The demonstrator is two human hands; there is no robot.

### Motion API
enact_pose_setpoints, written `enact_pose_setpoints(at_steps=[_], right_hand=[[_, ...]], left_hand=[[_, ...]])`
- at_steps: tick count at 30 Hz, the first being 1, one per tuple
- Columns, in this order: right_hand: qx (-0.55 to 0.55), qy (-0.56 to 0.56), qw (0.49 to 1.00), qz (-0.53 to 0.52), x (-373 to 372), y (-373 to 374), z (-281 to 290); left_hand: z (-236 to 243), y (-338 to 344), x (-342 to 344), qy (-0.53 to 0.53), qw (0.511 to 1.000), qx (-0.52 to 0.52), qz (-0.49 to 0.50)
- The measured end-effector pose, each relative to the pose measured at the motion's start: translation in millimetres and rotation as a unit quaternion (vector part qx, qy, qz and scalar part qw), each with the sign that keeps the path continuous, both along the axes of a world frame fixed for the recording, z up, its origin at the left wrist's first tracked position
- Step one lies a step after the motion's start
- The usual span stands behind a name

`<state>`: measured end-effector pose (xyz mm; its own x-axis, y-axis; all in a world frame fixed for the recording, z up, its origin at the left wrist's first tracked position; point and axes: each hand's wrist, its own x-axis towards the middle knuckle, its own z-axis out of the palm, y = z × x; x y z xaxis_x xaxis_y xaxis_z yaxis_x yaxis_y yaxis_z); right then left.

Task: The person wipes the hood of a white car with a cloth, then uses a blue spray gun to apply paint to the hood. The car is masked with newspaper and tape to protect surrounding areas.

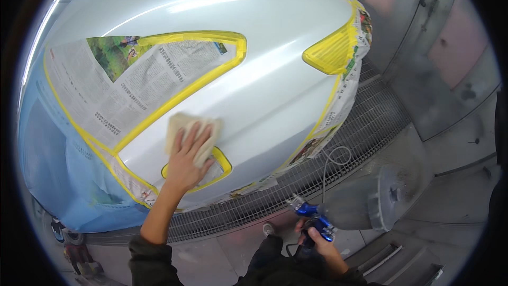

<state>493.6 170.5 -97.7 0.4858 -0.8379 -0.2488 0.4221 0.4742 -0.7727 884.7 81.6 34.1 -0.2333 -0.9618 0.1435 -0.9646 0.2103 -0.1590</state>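
Note:
A white vehicle body panel (264,106) fills the upper view, masked with newspaper (121,90) and yellow tape (328,47). My left hand (185,159) presses a cream cloth (177,127) on the panel, fingers slightly spread over it, partly covering a small taped patch (219,169). My right hand (317,243), lower right, grips a blue and silver spray gun (309,212) with a large translucent cup (360,206); a hose runs from its handle.
Blue plastic sheeting (58,159) drapes the left side. A metal floor grating (375,122) runs beside and below the panel, with a looped cable (338,164) over it. Stained grey and pink booth doors (457,47) stand at the right. My shoe (268,229) shows at the bottom.

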Motion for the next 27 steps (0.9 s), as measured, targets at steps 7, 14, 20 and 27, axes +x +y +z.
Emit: enact_pose_setpoints(at_steps=[7,14,20,27], right_hand=[[0.017,0.016,0.998,0.052,-35.0,33.7,11.5],[0.003,0.215,0.976,-0.03,-108.8,44.0,2.3],[-0.064,0.205,0.975,-0.054,-125.7,17.8,-23.1],[-0.133,0.145,0.977,0.079,-64.5,-3.4,25.5]], left_hand=[[-41.2,-161.5,-130.0,-0.053,0.975,-0.072,-0.204],[-123.4,-249.6,-229.7,-0.008,0.971,-0.164,-0.174],[-82.0,-169.7,-155.9,-0.014,0.979,-0.094,-0.179],[-31.9,-19.0,4.1,0.002,0.987,-0.159,0.011]])
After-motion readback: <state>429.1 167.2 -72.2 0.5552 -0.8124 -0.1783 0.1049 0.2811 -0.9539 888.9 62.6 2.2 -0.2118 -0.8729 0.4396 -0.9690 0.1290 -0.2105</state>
